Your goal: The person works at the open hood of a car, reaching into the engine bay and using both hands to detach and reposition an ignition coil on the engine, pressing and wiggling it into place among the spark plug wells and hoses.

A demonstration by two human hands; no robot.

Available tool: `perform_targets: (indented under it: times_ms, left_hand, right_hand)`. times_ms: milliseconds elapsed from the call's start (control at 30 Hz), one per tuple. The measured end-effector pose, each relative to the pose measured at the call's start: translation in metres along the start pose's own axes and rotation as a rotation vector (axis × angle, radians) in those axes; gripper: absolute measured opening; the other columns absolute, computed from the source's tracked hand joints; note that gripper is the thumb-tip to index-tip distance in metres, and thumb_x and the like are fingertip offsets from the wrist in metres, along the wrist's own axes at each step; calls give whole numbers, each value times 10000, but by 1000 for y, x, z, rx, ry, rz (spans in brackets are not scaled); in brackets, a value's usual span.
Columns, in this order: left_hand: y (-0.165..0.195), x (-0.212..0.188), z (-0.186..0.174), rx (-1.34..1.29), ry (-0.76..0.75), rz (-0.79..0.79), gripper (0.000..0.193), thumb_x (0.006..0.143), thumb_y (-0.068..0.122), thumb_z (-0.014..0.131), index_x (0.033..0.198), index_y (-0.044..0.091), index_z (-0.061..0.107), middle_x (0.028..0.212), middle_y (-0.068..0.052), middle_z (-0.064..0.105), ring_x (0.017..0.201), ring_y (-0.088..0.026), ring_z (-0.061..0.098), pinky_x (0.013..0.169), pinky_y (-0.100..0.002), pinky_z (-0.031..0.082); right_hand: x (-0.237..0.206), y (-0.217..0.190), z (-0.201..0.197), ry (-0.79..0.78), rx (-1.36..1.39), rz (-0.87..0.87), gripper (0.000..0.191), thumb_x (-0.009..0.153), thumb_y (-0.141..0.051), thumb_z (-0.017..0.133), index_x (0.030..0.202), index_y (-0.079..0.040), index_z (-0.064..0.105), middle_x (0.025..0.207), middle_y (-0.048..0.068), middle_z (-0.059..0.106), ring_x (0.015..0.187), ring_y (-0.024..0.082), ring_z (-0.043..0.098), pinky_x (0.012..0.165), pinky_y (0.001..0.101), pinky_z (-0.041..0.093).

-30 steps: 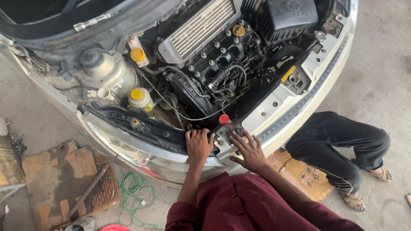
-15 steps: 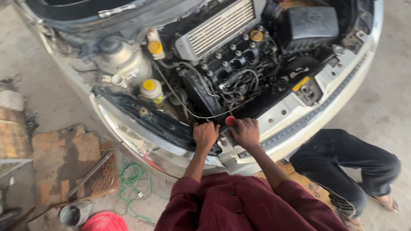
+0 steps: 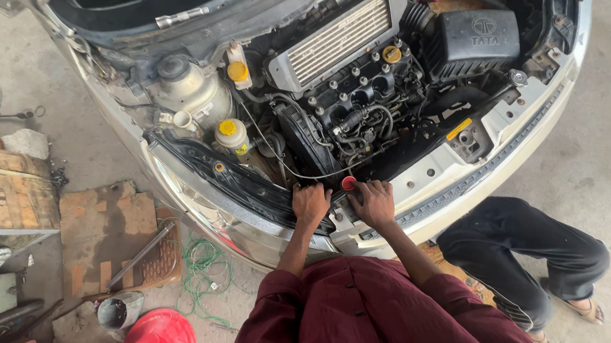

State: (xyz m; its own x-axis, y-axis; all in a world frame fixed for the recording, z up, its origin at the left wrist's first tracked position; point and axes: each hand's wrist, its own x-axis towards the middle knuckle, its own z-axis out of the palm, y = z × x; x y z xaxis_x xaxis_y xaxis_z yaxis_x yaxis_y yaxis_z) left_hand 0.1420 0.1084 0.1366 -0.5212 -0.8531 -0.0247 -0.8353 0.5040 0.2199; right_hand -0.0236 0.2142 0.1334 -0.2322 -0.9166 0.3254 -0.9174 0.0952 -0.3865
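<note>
Both hands rest on the car's front crossmember at the near edge of the open engine bay. The left hand lies spread flat; the right hand curls beside a small red cap. Nothing is lifted free yet.

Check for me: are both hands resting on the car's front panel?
Yes, the left hand and right hand both press on the front panel, beside a red knob.
</note>
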Motion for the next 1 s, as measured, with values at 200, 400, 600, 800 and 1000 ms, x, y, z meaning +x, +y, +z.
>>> perform_targets:
  times_ms: [200, 400, 600, 800, 1000]
  left_hand:
    - [-2, 1, 10, 16, -31, -19, 365, 923, 451, 691, 898, 96, 767, 746, -156, 749, 703, -324, 734, 1057, -496, 449]
    - [-3, 1, 11, 28, -48, -26, 380, 928, 460, 689, 893, 90, 768, 735, -161, 750, 706, -320, 739, 1081, -504, 432]
    - [1, 7, 5, -352, -87, -211, 370, 918, 478, 693, 923, 120, 790, 813, -91, 761, 805, -310, 734, 869, -480, 548]
    - [41, 63, 11, -487, -234, -212, 470, 914, 458, 706, 1182, 72, 698, 1002, -161, 747, 918, -334, 735, 821, -469, 571]
    - [101, 115, 50, -209, 40, 32, 423, 772, 252, 735, 1154, 78, 680, 1163, -167, 647, 1107, -362, 592, 928, -511, 493]
  right_hand:
    - [0, -2, -3, -10, 28, 10, 375, 871, -344, 755, 1166, -116, 713, 1023, 85, 757, 1072, 256, 659, 1021, 444, 400]
    - [9, -14, -18, -22, 19, 6, 364, 878, -358, 747, 1147, -114, 717, 996, 84, 762, 1036, 257, 662, 1002, 443, 400]
    - [32, -6, -11, -340, 39, 381, 408, 968, -460, 705, 1198, -124, 685, 960, 124, 748, 996, 275, 686, 998, 454, 416]
    - [99, 36, 26, 101, 713, 674, 873, 964, -473, 730, 1458, 110, 307, 1345, 297, 537, 1200, 425, 573, 1024, 498, 453]
    - [144, 88, 35, 336, 1358, 1697, 723, 996, -524, 492, 1462, 28, 530, 1484, 217, 564, 1261, 399, 633, 1055, 529, 492]
